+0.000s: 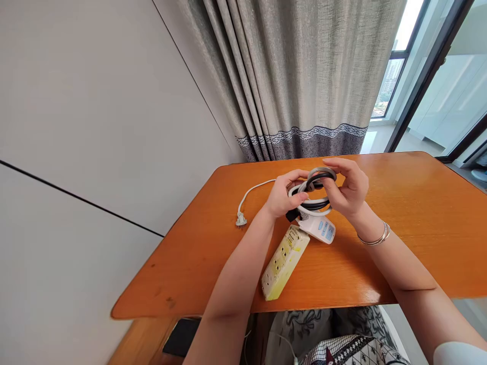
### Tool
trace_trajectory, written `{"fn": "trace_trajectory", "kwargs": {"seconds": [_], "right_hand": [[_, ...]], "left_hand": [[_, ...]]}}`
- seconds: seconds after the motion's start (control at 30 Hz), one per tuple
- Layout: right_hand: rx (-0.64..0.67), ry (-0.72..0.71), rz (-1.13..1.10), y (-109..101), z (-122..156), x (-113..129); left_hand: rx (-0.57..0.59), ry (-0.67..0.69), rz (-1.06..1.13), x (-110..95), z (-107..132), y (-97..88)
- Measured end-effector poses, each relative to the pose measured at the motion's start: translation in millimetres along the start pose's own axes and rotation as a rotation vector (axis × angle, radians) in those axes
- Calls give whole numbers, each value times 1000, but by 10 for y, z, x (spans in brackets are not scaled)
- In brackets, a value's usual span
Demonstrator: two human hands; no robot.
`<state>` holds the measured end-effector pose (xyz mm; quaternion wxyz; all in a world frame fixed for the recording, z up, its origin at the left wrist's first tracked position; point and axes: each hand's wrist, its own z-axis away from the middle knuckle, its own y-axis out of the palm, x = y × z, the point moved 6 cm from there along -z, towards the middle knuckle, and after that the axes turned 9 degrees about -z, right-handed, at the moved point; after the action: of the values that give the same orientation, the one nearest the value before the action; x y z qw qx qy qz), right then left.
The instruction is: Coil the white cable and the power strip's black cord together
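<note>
My left hand (283, 195) is closed around the left side of a coiled bundle of white and black cables (316, 213), thumb on top. At the upper right of the bundle, my right hand (348, 190) pinches the raised grey and black loop, thumb and fingers on either side. Just below the coil is a white adapter-like block (321, 228) with blue labels, its near end close to a yellowed power strip (285, 263) lying at a slant on the table. A white plug (241, 219) lies left of my left hand, its cord running behind that hand.
The orange-brown wooden table (411, 218) stands against a light wall panel (95, 126) on the left. A grey curtain (304, 76) hangs behind its far edge. Below the near edge are a dark flat object (180, 337) and patterned fabric (350, 350).
</note>
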<state>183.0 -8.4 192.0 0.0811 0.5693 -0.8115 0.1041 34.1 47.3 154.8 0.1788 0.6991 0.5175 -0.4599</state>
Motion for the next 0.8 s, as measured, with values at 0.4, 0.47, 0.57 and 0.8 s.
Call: {"fn": "trace_trajectory", "kwargs": {"seconds": [0.4,0.47,0.57,0.8], "right_hand": [[-213,-54,-53,-57,5,-26],[-201,-24,-49,-96,-29,-56],[-151,16,-57,-125,-59,-70],[-61,35,-74,-61,-92,43]], "left_hand": [[-83,-51,91,119,-55,51],[-36,-4,47,48,-51,79],[62,98,-45,-122,-12,128],[34,75,-278,-166,40,218]]}}
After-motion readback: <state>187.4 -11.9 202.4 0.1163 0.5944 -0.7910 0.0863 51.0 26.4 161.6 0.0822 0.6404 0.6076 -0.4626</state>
